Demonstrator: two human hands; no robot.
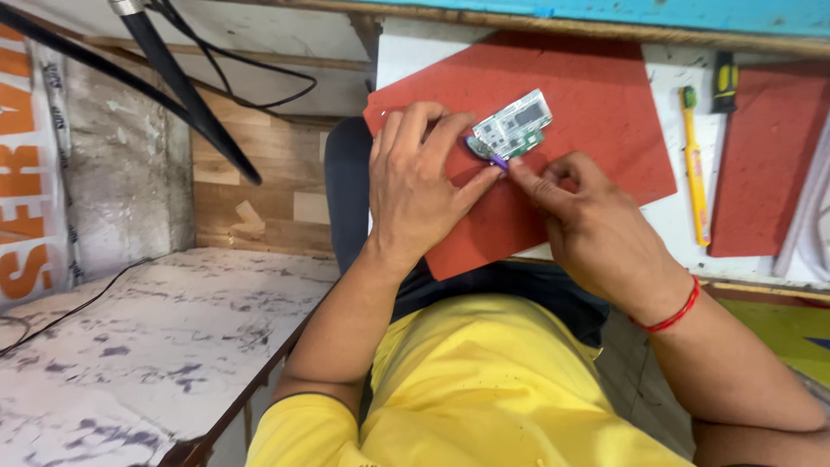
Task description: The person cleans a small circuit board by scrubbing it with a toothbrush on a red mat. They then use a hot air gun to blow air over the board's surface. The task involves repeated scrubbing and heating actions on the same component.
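Down on the red mat (596, 112), both my hands are closed in on a small circuit board (513, 123), pale with green edging, lying tilted near the mat's middle. My left hand (421, 186) arches over the board's lower left corner, fingers curled down, thumb stretched toward the right, its tip against a tiny purple piece (499, 161) at the board's bottom edge. Beside that piece sits a dark round part (476, 147), half hidden under my fingers. I cannot tell whether the left hand actually pinches anything or just steadies the board; the fingertips are pressed down close, not spread.

My right hand (596, 229) comes in from the lower right, mostly curled, index finger extended and its tip meeting the purple piece from the other side. So thumb and finger are nearly touching across that little bit. A red thread band (673, 316) circles my right wrist.

Off to the right, on the white tabletop (683, 229), a yellow toothbrush (694, 164) with a green head lies lengthwise, well apart from my hands, and a screwdriver (724, 82) with a black and yellow handle lies just above it. A second red mat (765, 164) sits further right. My yellow shirt (484, 389) fills the bottom of the view, and a black cable (186, 86) crosses at upper left.
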